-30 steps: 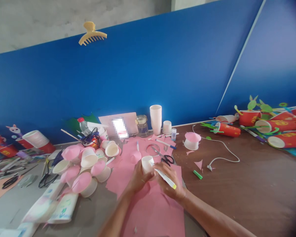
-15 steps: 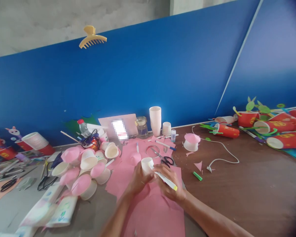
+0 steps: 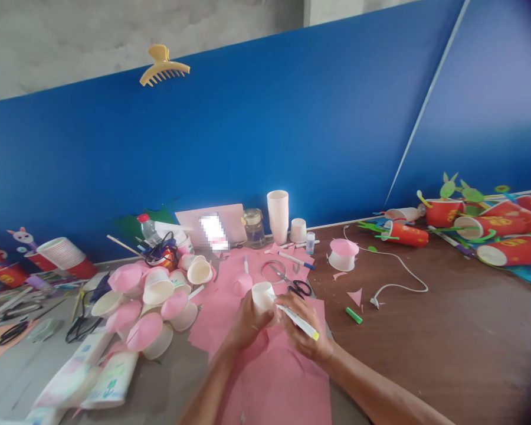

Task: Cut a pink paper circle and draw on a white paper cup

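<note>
Left hand (image 3: 251,323): fingers are curling round the wall of a small white paper cup (image 3: 262,293), which is sitting above the pink paper (image 3: 277,383) at the near middle of the bench (image 3: 451,336). Right hand (image 3: 304,335): fingers are pinching a white pen with a yellow end (image 3: 297,320), its tip pointing at the cup's right wall. Contact appears likely; any mark is too small to tell.

Just beyond the hands, a loose pink cone (image 3: 242,285) and black-handled scissors (image 3: 297,287) are lying on the paper. A green cap (image 3: 354,315) is lying to the right, near pink scraps (image 3: 356,296).

Further out, a white cup with a pink top (image 3: 343,255) is standing far right of the hands; a cluster of white cups (image 3: 157,342), several wearing pink tops, is filling the left. A tall stack of cups (image 3: 278,215) is standing at the far side, by the partition (image 3: 265,136).

Progress, as judged: partway. Several cups are showing pink tops; the held cup is lacking one, and the stacked cups are looking plain and unworked.
</note>
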Available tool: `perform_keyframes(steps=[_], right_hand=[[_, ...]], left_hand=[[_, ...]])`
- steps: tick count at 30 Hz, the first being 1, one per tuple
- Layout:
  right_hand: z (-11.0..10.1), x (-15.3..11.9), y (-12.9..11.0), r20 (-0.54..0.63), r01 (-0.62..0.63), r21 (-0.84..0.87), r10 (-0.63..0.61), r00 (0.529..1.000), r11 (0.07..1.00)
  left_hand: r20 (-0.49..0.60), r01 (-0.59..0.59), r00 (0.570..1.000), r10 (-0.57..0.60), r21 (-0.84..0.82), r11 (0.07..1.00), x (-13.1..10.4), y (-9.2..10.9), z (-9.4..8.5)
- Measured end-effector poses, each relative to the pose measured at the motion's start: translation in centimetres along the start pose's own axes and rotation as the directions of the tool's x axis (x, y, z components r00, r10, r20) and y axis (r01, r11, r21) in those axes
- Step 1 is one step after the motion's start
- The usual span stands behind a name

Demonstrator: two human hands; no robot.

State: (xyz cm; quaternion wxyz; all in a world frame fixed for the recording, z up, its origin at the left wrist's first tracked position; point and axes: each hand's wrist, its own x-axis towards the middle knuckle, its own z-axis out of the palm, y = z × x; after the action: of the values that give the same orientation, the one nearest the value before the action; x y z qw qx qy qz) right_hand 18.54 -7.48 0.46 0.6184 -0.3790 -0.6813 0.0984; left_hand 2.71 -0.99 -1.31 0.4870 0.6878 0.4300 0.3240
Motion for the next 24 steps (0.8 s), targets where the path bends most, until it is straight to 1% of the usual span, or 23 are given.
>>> perform_keyframes(steps=[6,12,17,21,24], right_hand=[[0.2,-0.3,0.1,0.022,0.016,0.005,-0.016,1.000,1.000],[0.3,-0.5,0.4,0.016,0.043,0.000,-0.043,0.999,0.999],[0.6,-0.8,0.8,0.042,0.069,-0.024,-0.068,0.997,0.997],[0.7,-0.9,0.9,0.068,0.079,-0.069,-0.075,0.995,0.994],[0.8,-0.9,0.8,0.068,0.062,-0.081,-0.056,0.996,0.995]], left_hand=[[-0.006,0.003,1.000,-0.003,0.028,1.000,0.0,0.5,0.2],[-0.022,0.004,1.000,-0.003,0.044,0.999,-0.2,1.2,0.3],[-0.028,0.023,0.999,-0.022,0.020,1.000,-0.3,1.8,0.4],[-0.037,0.012,0.999,-0.011,0.025,1.000,-0.4,1.8,0.5],[-0.039,0.002,0.999,0.000,0.039,0.999,-0.3,1.5,0.5]])
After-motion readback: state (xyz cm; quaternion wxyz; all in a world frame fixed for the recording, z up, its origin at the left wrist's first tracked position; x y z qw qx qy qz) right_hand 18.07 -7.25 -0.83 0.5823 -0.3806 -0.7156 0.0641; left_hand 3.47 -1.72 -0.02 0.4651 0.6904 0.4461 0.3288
